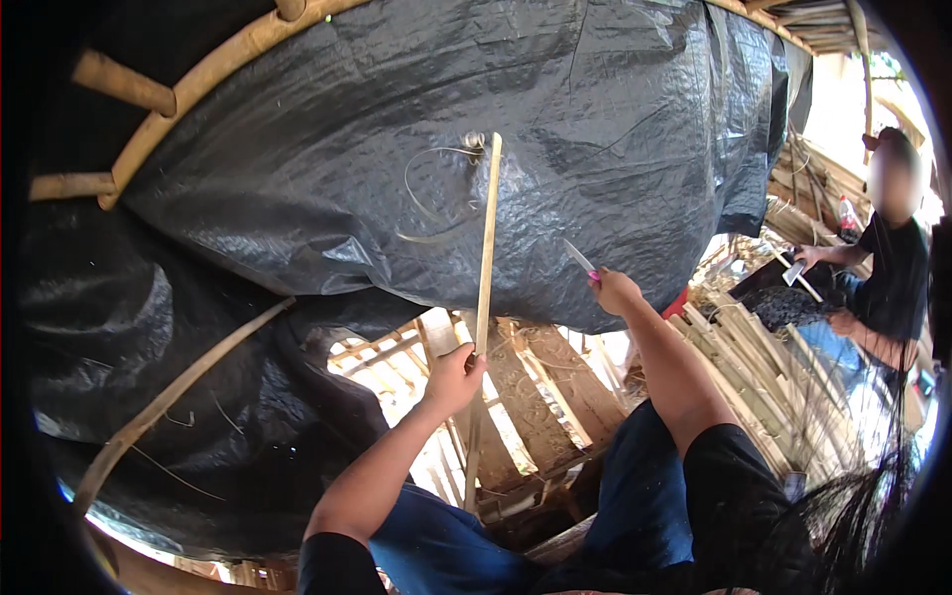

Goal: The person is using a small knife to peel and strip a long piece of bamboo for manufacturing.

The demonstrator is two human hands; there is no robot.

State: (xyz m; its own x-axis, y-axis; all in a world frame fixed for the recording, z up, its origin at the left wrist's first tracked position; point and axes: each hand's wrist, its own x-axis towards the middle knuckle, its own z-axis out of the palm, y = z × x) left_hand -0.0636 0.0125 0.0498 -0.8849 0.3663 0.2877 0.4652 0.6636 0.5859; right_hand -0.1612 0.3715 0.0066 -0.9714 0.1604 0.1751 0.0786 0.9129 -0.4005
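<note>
Wood strip (488, 238) grasped by L hand (454, 381), knife (581, 260) by R hand (617, 292). L hand poss. cut if strip twists; black sheet (615, 149) poss. nicked if knife slips.

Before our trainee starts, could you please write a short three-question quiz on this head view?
1. What does the right hand hold?
2. True or false: the left hand grips the pale strip at its top end.
3. The plastic sheet behind the strip is: A) white; B) black; C) green.

Key: 1. A knife with a pink handle. 2. False; it grips well below the top. 3. B.
</note>
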